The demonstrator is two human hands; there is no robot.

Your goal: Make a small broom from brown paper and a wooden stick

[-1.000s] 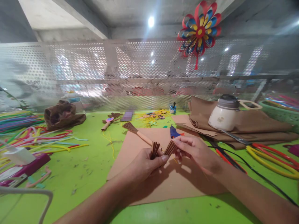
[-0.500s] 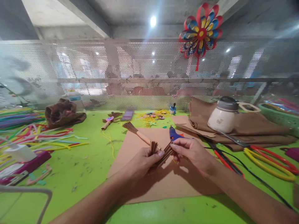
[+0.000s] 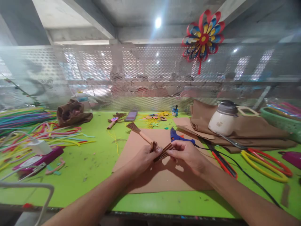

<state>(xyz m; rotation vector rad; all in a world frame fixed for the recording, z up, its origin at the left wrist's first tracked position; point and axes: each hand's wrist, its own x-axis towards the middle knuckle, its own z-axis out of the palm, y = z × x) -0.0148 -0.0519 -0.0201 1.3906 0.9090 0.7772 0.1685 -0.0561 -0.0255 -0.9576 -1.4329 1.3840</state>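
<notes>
now both hands, left hand (image 3: 143, 158) & right hand (image 3: 188, 154), pinch brown fringed strip (image 3: 162, 151).

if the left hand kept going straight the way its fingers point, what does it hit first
Probably the right hand: the left hand points right along the brown fringed strips both pinch, with the blue glue gun farther back.

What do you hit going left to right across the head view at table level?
Colored foam strips → brown cloth bundle → left hand holding a brown pleated paper fan → right hand → white jug → yellow and red loops → green basket.
</notes>
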